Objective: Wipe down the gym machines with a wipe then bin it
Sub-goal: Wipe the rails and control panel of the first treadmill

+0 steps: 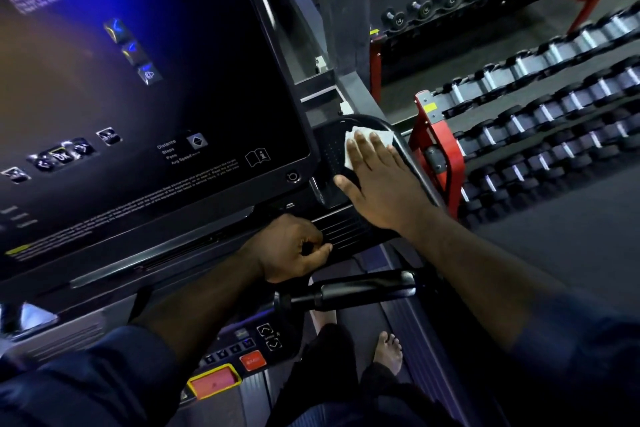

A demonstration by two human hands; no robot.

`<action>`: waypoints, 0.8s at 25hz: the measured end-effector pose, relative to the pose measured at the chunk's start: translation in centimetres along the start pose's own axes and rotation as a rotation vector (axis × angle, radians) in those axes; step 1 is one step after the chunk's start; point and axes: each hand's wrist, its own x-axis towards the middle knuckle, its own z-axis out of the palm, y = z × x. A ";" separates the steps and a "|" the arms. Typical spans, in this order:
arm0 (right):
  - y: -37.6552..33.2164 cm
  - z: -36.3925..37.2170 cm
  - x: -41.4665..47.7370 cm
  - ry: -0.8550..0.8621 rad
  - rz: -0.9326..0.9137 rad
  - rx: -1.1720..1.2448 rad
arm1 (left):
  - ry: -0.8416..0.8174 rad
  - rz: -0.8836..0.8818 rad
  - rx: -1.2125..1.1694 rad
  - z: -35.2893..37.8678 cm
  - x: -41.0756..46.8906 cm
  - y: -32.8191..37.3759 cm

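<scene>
The right arm reaches forward from 5 o'clock, elbow nearly straight, dark sleeve pushed back from the forearm. The right hand (381, 184) lies flat, palm down, fingers straight and slightly spread, thumb out toward 9 o'clock. It presses the white wipe (385, 137) onto the console's black side tray (332, 152). The wipe's edges show past the fingertips at 12 o'clock and beside the index finger.

The left arm comes up from 7 o'clock, bent at the elbow. The left hand (294, 250) rests against the console's lower ledge, fingers curled in and thumb laid over the index finger. Whether it grips anything cannot be told.

The tray sits at 3 o'clock of the dark screen (138, 97), just off its lower corner. A black handlebar (363, 289) crosses below the hands. At 6 o'clock sit a red stop button (213, 383) and a bare foot (389, 352) on the belt. At 2 to 3 o'clock stand red-framed racks (440, 149) filled with rows of dumbbells (554, 114), with another row at 1 o'clock, on a dark floor.
</scene>
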 end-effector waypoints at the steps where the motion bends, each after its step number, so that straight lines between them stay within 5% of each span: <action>1: -0.2 0.0 -0.7 -0.003 -0.053 -0.007 | 0.003 -0.003 -0.004 0.0 0.0 0.1; 6: 1.1 0.5 -5.5 -0.020 -0.351 -0.058 | 0.000 0.009 0.005 -0.1 0.1 0.2; 12: 0.4 0.5 0.9 0.079 -0.102 0.040 | -0.006 -0.018 0.007 -0.1 0.0 0.3; 16: -4.4 1.0 1.0 -0.006 -0.278 -0.074 | 0.002 -0.036 0.011 -0.4 0.0 0.5; 20: -1.9 1.4 -3.2 0.147 -0.315 0.148 | 0.002 -0.021 0.000 -0.4 0.0 0.3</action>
